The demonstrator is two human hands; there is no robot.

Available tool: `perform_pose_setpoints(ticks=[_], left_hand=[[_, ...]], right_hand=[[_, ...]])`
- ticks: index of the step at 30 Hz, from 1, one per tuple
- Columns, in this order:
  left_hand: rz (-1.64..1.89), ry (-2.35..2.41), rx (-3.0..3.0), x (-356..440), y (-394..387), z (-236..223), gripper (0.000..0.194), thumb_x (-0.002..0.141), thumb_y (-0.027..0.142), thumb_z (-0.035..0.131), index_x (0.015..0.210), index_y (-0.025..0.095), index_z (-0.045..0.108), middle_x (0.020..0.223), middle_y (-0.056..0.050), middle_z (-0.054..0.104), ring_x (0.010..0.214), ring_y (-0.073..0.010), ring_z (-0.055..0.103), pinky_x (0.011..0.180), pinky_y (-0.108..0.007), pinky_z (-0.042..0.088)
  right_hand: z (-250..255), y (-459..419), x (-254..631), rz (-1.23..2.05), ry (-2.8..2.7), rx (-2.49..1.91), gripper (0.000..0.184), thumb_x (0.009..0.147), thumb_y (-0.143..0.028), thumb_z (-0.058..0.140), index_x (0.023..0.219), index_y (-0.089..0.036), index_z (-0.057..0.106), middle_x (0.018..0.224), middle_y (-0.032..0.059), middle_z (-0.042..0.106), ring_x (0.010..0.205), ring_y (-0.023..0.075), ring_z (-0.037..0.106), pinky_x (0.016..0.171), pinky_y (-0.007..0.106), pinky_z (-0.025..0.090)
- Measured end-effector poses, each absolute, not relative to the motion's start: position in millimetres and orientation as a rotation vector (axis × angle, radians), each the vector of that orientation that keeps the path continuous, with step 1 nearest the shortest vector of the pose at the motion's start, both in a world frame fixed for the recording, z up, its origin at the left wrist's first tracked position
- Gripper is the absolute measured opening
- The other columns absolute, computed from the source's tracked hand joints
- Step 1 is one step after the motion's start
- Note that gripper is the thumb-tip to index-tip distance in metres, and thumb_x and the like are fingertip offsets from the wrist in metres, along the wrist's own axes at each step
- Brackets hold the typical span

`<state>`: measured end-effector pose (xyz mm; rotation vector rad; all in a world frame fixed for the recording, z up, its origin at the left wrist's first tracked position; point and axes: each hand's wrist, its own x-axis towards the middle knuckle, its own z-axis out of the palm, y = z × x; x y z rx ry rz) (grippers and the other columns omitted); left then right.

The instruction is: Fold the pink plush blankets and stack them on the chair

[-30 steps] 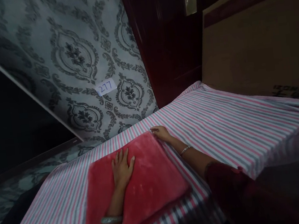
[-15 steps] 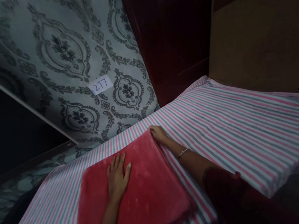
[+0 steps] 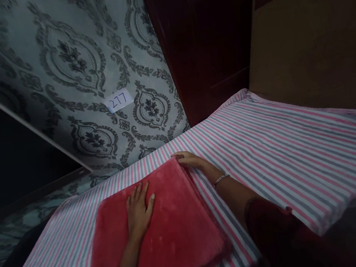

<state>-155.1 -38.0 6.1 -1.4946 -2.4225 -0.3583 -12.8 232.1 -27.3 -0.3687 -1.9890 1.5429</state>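
Note:
A folded red plush blanket (image 3: 176,224) lies on a table covered with a striped cloth. My left hand (image 3: 138,212) rests flat on top of it, fingers spread and palm down. At the blanket's far right corner, my right hand (image 3: 189,159) touches the edge. Its fingers are stretched out along the far side, partly hidden behind the corner. Loose layers show along the blanket's right edge.
The striped cloth (image 3: 265,153) spreads to the right and left. Behind stand a patterned wall with a paper (image 3: 118,100) marked 277, a dark red door (image 3: 203,48) and a large cardboard sheet or box (image 3: 309,43). A dark panel (image 3: 11,149) is at left.
My right hand has moved slightly left around the blanket's far corner, its fingers straighter, and that corner has shifted slightly left. My left hand has stayed nearly in place.

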Motion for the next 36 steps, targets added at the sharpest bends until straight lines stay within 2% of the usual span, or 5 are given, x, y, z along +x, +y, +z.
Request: perform_pose_setpoints(ticks=[8,18,25,31,36], left_hand=[[-0.333,-2.405,-1.467,-154.3,-37.7,3.8,0.051,0.098,0.037,0.044,0.145,0.021,0.052,0.152,-0.012,0.049,0.144,-0.0286,0.042,0.117,-0.053,0.033],[-0.358,-2.398,-1.463,-154.8,-39.0,0.8,0.051,0.099,0.041,0.041,0.146,0.023,0.052,0.154,-0.010,0.048,0.144,-0.0273,0.041,0.117,-0.052,0.032],[-0.359,-2.399,-1.470,-153.8,-38.9,1.6,0.051,0.098,0.038,0.041,0.145,0.023,0.052,0.153,-0.010,0.049,0.144,-0.0274,0.042,0.118,-0.053,0.032],[-0.356,-2.415,-1.476,-152.8,-38.7,3.4,0.051,0.098,0.039,0.041,0.146,0.022,0.052,0.154,-0.012,0.048,0.144,-0.0291,0.041,0.117,-0.055,0.032],[-0.353,-2.449,-1.460,-150.9,-37.9,4.8,0.051,0.098,0.039,0.044,0.145,0.023,0.053,0.154,-0.011,0.047,0.145,-0.0291,0.040,0.117,-0.055,0.032]], right_hand=[[-30.1,223.9,-20.2,1.262,-2.037,-0.502,0.014,0.077,-0.015,0.060,0.082,-0.020,0.072,0.080,0.0010,0.071,0.080,0.0196,0.063,0.072,0.024,0.044],[-38.8,233.5,-23.4,1.332,-1.874,-0.565,0.028,0.084,-0.012,0.046,0.092,-0.018,0.071,0.083,0.0024,0.070,0.078,0.0169,0.063,0.074,0.024,0.047],[-39.2,242.2,-18.4,1.555,-1.877,-0.429,0.045,0.072,-0.008,0.059,0.113,-0.018,0.073,0.096,0.0028,0.073,0.083,0.0156,0.067,0.074,0.024,0.053],[-37.7,240.6,-16.9,1.784,-1.814,-0.329,0.041,0.077,-0.016,0.064,0.117,-0.019,0.073,0.098,0.0032,0.075,0.087,0.0167,0.067,0.080,0.027,0.054],[-32.7,236.6,-13.2,1.793,-1.805,-0.310,0.029,0.083,-0.033,0.066,0.104,-0.017,0.077,0.091,0.0026,0.075,0.084,0.0181,0.066,0.079,0.028,0.053]])
